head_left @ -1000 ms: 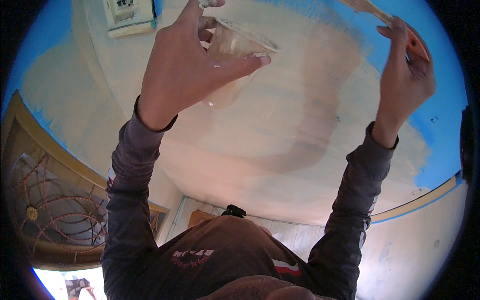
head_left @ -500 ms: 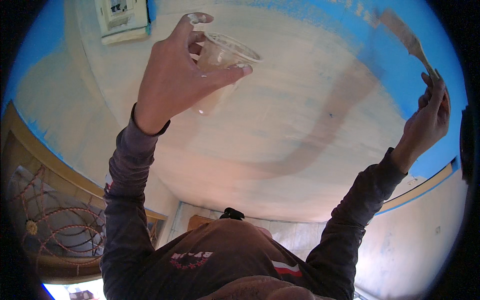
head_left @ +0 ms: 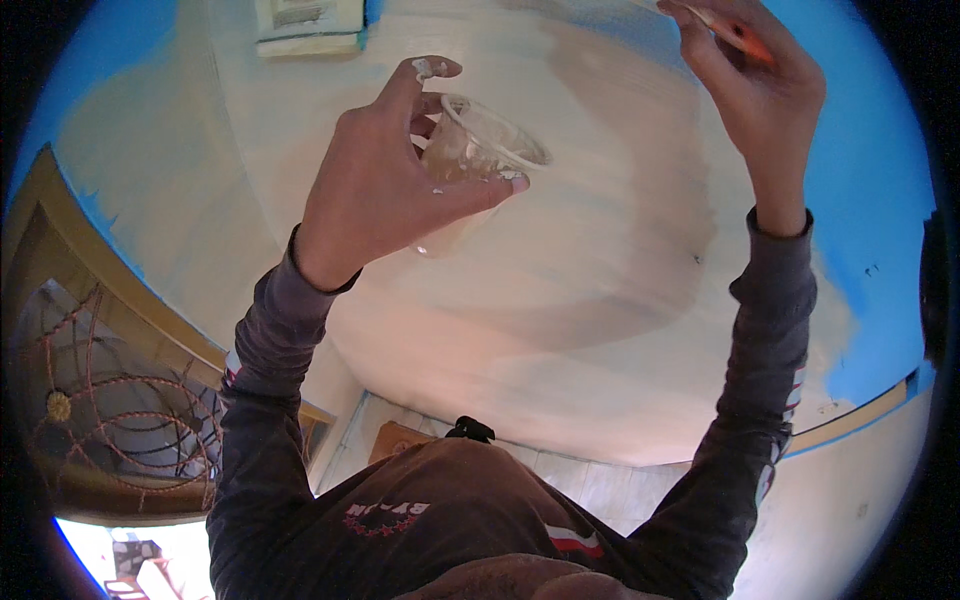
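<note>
My left hand (head_left: pixel 370 190) is wrapped round a clear plastic cup (head_left: pixel 470 148), its rim smeared with pale paint and tilted toward the right. Pale smears mark the forefinger and thumb. Up at the top right, my right hand (head_left: pixel 770 100) grips a paintbrush by its orange handle (head_left: pixel 742 38); the bristles lie beyond the upper edge of the picture. In front of both hands is a wall (head_left: pixel 560 250) coated in cream, with bright blue patches (head_left: pixel 865 150) at the right and upper left. A shadow of my right arm falls across the cream area.
A pale framed box (head_left: pixel 312 22) is fixed to the wall at the upper left. Along the left runs a wooden frame (head_left: pixel 130 270) around an opening with a curled metal grille (head_left: pixel 140 430). At the right, a wooden strip (head_left: pixel 860 418) edges the wall.
My right hand has swung up and to the left with the paintbrush, whose bristles have left the picture. The left hand and cup appear slightly lower and further right, as the view has shifted.
</note>
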`<state>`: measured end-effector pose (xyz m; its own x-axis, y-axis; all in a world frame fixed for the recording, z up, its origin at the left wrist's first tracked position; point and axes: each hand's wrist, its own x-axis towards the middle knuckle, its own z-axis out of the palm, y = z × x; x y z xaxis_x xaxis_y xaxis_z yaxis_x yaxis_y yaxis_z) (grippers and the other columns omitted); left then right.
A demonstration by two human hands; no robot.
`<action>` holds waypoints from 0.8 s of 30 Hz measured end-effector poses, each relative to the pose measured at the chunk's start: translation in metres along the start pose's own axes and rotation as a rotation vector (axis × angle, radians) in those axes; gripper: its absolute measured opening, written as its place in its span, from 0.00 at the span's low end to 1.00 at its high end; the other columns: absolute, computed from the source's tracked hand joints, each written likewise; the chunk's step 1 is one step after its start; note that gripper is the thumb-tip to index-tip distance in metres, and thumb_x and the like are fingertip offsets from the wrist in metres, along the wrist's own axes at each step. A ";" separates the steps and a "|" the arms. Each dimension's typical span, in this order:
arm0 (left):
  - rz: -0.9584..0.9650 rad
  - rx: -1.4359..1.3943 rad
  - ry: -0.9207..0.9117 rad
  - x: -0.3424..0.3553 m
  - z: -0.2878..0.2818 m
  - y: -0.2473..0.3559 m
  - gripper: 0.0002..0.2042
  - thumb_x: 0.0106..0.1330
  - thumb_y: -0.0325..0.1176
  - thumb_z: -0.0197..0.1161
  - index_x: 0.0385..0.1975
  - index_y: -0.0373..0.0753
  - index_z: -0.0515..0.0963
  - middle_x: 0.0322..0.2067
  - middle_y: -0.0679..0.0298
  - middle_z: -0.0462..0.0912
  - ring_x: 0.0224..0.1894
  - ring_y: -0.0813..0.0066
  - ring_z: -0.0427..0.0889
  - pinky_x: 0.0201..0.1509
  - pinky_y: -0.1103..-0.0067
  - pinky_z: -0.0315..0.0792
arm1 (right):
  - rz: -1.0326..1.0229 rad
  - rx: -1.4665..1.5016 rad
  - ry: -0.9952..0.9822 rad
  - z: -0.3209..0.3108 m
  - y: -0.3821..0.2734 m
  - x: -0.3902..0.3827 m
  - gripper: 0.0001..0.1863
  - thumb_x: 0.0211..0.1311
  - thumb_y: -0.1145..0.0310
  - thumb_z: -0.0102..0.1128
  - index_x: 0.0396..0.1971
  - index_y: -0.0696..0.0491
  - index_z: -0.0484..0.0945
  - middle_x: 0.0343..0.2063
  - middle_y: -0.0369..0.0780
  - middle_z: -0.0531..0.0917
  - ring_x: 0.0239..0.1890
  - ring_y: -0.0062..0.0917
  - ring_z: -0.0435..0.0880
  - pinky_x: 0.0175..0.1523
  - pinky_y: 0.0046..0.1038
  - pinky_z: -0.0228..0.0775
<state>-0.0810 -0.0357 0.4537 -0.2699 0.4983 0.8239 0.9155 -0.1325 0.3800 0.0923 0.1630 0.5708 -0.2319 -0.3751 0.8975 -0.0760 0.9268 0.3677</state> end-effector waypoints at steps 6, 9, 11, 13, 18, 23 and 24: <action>-0.005 0.036 0.016 -0.002 0.005 -0.003 0.41 0.48 0.43 0.82 0.60 0.31 0.68 0.43 0.48 0.86 0.41 0.62 0.89 0.45 0.72 0.83 | -0.132 0.111 -0.155 0.008 0.029 0.035 0.12 0.54 0.79 0.67 0.39 0.54 0.88 0.21 0.34 0.82 0.20 0.16 0.69 0.27 0.22 0.60; -0.025 0.006 0.015 -0.003 0.007 -0.006 0.42 0.47 0.42 0.82 0.60 0.31 0.68 0.42 0.48 0.86 0.41 0.62 0.89 0.45 0.72 0.83 | -0.212 0.029 -0.201 0.011 0.024 0.050 0.12 0.54 0.78 0.67 0.40 0.53 0.88 0.20 0.34 0.81 0.20 0.17 0.70 0.27 0.22 0.60; -0.019 -0.014 0.016 -0.002 0.008 -0.009 0.42 0.47 0.42 0.82 0.60 0.31 0.68 0.42 0.48 0.86 0.41 0.62 0.89 0.45 0.72 0.83 | -0.253 -0.081 -0.229 0.015 0.014 0.057 0.13 0.54 0.78 0.67 0.40 0.53 0.88 0.20 0.34 0.82 0.20 0.17 0.71 0.27 0.22 0.62; 0.004 -0.021 0.013 -0.001 0.010 -0.011 0.42 0.46 0.42 0.83 0.59 0.31 0.68 0.41 0.48 0.86 0.41 0.62 0.89 0.45 0.72 0.83 | -0.275 -0.108 -0.225 0.020 0.008 0.063 0.12 0.54 0.78 0.67 0.39 0.53 0.88 0.20 0.35 0.82 0.21 0.18 0.72 0.28 0.22 0.65; -0.022 0.033 0.042 -0.010 0.002 -0.021 0.42 0.46 0.43 0.83 0.59 0.31 0.69 0.41 0.48 0.87 0.40 0.63 0.89 0.45 0.72 0.83 | 0.061 0.234 -0.597 0.037 0.005 0.110 0.12 0.53 0.78 0.67 0.39 0.54 0.88 0.20 0.38 0.82 0.24 0.22 0.76 0.30 0.24 0.72; -0.042 0.028 0.067 -0.012 0.001 -0.026 0.41 0.46 0.44 0.83 0.58 0.32 0.69 0.40 0.49 0.87 0.40 0.62 0.89 0.45 0.72 0.83 | -0.385 -0.228 -0.470 0.045 0.003 0.076 0.15 0.51 0.77 0.67 0.42 0.57 0.87 0.21 0.39 0.82 0.28 0.26 0.76 0.32 0.28 0.72; -0.019 0.003 0.049 -0.008 0.006 -0.027 0.41 0.46 0.44 0.83 0.58 0.32 0.69 0.40 0.49 0.87 0.40 0.62 0.89 0.45 0.72 0.83 | -0.338 -0.321 -0.516 0.026 -0.005 0.072 0.16 0.52 0.77 0.66 0.44 0.56 0.87 0.21 0.39 0.81 0.28 0.27 0.75 0.32 0.29 0.72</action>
<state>-0.1016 -0.0313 0.4345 -0.3015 0.4583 0.8361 0.9108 -0.1211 0.3948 0.0512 0.1322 0.6275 -0.6835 -0.5128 0.5195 0.0462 0.6798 0.7319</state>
